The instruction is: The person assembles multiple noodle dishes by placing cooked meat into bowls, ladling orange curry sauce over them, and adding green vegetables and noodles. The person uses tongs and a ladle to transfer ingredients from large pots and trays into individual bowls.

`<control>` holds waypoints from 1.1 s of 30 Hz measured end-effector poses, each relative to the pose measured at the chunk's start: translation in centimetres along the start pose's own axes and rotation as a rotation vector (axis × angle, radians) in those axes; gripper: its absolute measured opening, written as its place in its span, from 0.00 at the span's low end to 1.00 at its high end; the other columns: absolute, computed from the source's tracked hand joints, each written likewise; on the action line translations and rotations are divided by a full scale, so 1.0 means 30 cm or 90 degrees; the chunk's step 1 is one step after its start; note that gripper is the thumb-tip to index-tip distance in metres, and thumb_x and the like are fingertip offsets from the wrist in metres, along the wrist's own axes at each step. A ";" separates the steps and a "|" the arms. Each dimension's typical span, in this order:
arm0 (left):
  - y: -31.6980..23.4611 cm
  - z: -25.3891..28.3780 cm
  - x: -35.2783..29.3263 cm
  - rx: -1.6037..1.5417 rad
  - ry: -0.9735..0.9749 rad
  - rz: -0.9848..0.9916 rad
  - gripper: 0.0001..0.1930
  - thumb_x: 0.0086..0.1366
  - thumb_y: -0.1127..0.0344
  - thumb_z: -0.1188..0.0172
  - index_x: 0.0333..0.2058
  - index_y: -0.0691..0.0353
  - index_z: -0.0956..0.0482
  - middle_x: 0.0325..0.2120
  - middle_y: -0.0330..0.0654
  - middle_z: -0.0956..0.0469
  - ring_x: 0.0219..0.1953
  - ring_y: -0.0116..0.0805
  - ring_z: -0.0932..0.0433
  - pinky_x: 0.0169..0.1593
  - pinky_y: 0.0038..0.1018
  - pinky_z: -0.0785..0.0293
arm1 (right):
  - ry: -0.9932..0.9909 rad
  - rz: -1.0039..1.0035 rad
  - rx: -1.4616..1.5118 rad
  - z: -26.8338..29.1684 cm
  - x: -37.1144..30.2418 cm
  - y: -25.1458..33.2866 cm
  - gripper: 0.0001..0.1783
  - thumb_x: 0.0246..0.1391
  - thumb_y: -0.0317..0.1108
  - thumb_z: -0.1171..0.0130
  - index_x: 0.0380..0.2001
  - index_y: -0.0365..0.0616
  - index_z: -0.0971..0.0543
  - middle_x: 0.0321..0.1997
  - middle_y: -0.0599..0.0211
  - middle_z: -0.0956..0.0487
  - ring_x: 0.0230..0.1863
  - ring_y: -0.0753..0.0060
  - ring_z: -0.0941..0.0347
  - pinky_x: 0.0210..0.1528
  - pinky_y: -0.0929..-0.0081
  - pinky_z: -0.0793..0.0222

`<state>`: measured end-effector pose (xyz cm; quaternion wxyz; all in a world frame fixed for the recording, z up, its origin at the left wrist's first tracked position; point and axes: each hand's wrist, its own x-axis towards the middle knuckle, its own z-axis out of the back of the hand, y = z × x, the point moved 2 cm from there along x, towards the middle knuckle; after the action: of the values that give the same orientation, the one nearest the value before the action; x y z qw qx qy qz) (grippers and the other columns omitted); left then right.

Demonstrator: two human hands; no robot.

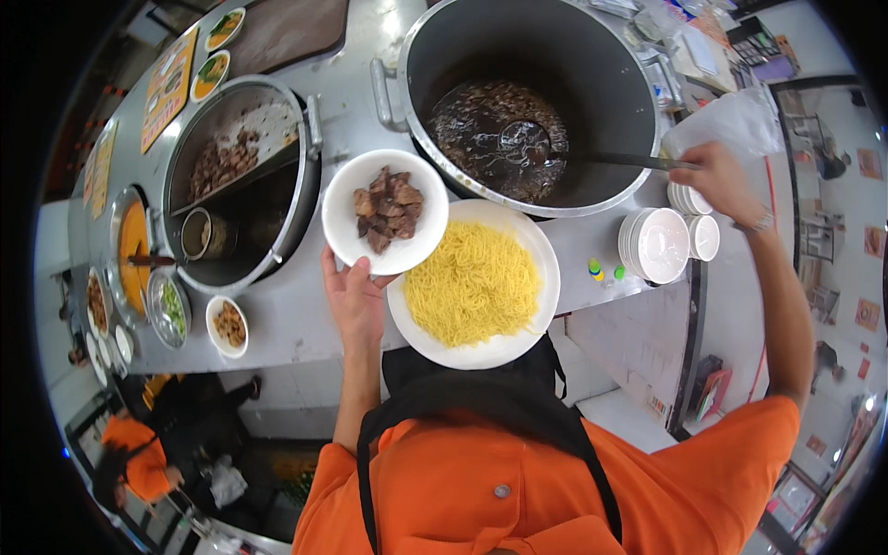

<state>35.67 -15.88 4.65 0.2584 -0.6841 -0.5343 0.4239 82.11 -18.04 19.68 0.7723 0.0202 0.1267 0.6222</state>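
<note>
My left hand (359,291) holds up a white bowl (339,242) by its near rim. Chunks of brown meat (387,209) lie in that bowl. On the right, my right hand (714,180) is closed round the handle of a ladle (629,160), whose round head dips into dark broth (472,120). The broth fills the bottom of a big metal pot (592,65). Just right of the bowl, a white plate (548,277) heaped with yellow noodles (474,287) sits at the counter's near edge, partly overlapped by the bowl.
Left stands a divided pot (310,176) with meat and a small cup. Near it are an orange-filled pan (129,245), chopped greens (170,310) and a small bowl (228,326). Stacked white bowls (659,245) stand right, beside small bottles (597,270). Another person (139,458) is at lower left.
</note>
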 end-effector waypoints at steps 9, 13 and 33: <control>0.119 -0.342 0.306 -0.084 0.175 0.065 0.33 0.67 0.74 0.48 0.66 0.57 0.54 0.55 0.54 0.35 0.53 0.44 0.27 0.48 0.45 0.18 | -0.069 -0.351 -0.027 0.655 -0.243 0.331 0.15 0.48 0.42 0.39 0.28 0.39 0.19 0.15 0.80 0.36 0.17 0.86 0.46 0.20 0.82 0.53; 0.236 -0.512 0.402 -0.152 0.262 0.101 0.28 0.68 0.74 0.50 0.64 0.58 0.48 0.54 0.50 0.33 0.53 0.42 0.26 0.50 0.44 0.19 | -0.096 -0.373 -0.022 0.701 -0.317 0.415 0.15 0.49 0.44 0.39 0.30 0.41 0.19 0.15 0.81 0.36 0.17 0.88 0.46 0.20 0.83 0.53; 0.293 -0.586 0.380 -0.134 0.316 0.141 0.28 0.70 0.75 0.54 0.66 0.55 0.49 0.48 0.47 0.27 0.49 0.37 0.23 0.44 0.34 0.16 | -0.275 -0.172 -0.063 0.407 -0.462 0.475 0.15 0.52 0.35 0.37 0.33 0.29 0.20 0.13 0.62 0.35 0.16 0.81 0.43 0.19 0.75 0.48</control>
<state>56.02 -5.90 3.02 0.2610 -0.8443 -0.4175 0.2114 68.52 -26.67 36.56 0.8577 0.0980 -0.0702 0.4998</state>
